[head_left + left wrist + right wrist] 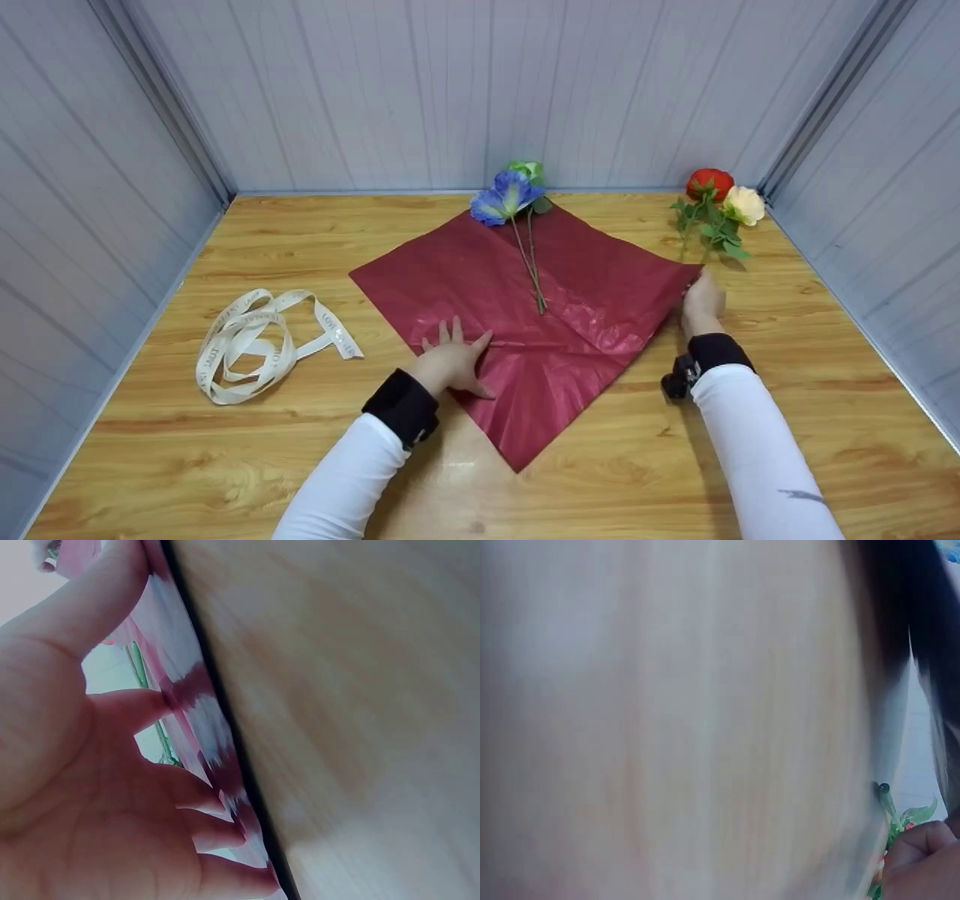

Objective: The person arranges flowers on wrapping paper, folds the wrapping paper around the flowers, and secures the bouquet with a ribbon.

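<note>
A dark red sheet of wrapping paper (480, 262) lies as a diamond on the wooden table. Across its upper half rest a blue flower (507, 196) and a green flower (529, 171), their thin stems crossing near the middle of the sheet. My left hand (454, 364) presses on the sheet's lower left edge with spread fingers; the left wrist view shows its fingertips (259, 877) on the paper. With curled fingers my right hand (703, 300) grips the sheet's right corner, which is lifted off the table. In the right wrist view only part of that hand (922, 862) shows.
A loosely coiled cream ribbon (247, 345) with printed letters lies on the left. At the back right are a red flower (709, 182) and a cream flower (744, 205) with green leaves. Grey panel walls (450, 90) stand around the table's back and sides.
</note>
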`<state>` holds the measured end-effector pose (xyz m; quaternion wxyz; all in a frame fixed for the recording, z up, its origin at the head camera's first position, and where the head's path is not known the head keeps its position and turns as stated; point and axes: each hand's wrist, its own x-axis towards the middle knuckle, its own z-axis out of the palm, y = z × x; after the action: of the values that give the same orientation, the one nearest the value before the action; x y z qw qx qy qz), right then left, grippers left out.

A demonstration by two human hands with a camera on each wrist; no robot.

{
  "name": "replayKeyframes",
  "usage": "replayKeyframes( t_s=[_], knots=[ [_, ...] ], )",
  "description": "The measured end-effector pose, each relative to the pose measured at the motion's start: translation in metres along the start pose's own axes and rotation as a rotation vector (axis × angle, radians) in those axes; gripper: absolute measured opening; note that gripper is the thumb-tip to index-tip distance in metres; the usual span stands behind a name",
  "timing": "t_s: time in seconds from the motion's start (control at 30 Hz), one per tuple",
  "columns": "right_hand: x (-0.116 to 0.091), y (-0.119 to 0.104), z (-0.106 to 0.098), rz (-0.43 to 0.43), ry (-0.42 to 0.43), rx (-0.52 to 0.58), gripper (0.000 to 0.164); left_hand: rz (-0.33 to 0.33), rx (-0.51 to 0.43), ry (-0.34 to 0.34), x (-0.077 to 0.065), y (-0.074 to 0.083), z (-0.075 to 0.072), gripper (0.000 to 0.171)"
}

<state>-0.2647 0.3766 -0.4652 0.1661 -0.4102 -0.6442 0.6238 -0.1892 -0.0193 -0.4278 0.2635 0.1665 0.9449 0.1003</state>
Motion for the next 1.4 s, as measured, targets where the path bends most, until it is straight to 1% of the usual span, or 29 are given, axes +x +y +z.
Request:
replayKeyframes(
  t_s=[0.03,0.07,0.1,0.17,0.23,0.3,0.33,0.4,0.47,0.53,0.67,0.73,0.83,1.0,1.1,1.23,1.4],
  knots=[
    [-0.004,-0.002,0.0,-0.012,-0.011,0.051,0.037,0.0,0.001,0.001,0.0,0.0,0.0,0.1],
    [-0.016,-0.01,-0.001,0.0,-0.038,0.085,0.038,0.0,0.001,0.003,0.0,0.0,0.0,0.1],
    [-0.023,-0.013,-0.003,-0.015,-0.073,0.114,0.039,0.001,0.0,0.005,0.0,0.0,0.0,0.1],
    [-0.034,-0.018,-0.004,-0.077,-0.12,0.131,0.039,0.002,0.001,0.006,0.0,-0.001,0.0,0.1],
    [-0.04,-0.02,-0.005,-0.151,-0.174,0.085,0.032,0.0,-0.001,0.001,0.0,-0.001,0.0,0.1],
    [-0.043,-0.02,-0.004,-0.241,-0.194,-0.009,0.024,-0.002,-0.005,-0.003,0.0,0.0,-0.001,0.1],
    [-0.043,-0.019,-0.002,-0.288,-0.188,-0.059,0.02,-0.003,-0.006,-0.006,0.0,0.0,-0.001,0.1],
    [-0.043,-0.017,0.0,-0.367,-0.201,-0.147,0.02,-0.004,-0.007,-0.009,-0.001,0.001,-0.001,0.1],
    [-0.042,-0.016,0.002,-0.426,-0.218,-0.191,0.024,-0.002,-0.008,-0.007,-0.001,0.001,-0.001,0.1],
    [-0.044,-0.016,0.005,-0.465,-0.237,-0.231,0.027,0.001,-0.008,-0.002,-0.002,0.001,-0.001,0.1],
    [-0.051,-0.02,0.011,-0.499,-0.275,-0.309,0.03,0.005,-0.01,0.003,-0.002,0.0,-0.002,0.099],
    [-0.055,-0.022,0.015,-0.496,-0.297,-0.319,0.031,0.007,-0.009,0.003,-0.002,0.0,-0.002,0.099],
    [-0.059,-0.026,0.021,-0.508,-0.309,-0.303,0.032,0.006,-0.003,0.003,-0.001,0.0,-0.001,0.099],
    [-0.067,-0.028,0.026,-0.573,-0.299,-0.282,0.028,0.004,0.01,0.008,0.0,0.001,0.001,0.1],
    [-0.071,-0.027,0.03,-0.598,-0.305,-0.237,0.025,0.007,0.013,0.011,0.0,0.002,0.002,0.1],
    [-0.078,-0.028,0.039,-0.611,-0.319,-0.192,0.022,0.005,0.011,0.007,0.0,0.001,0.002,0.1],
    [-0.094,-0.03,0.053,-0.613,-0.353,-0.26,0.021,0.001,0.007,0.005,-0.001,0.001,0.001,0.099]
  ],
)
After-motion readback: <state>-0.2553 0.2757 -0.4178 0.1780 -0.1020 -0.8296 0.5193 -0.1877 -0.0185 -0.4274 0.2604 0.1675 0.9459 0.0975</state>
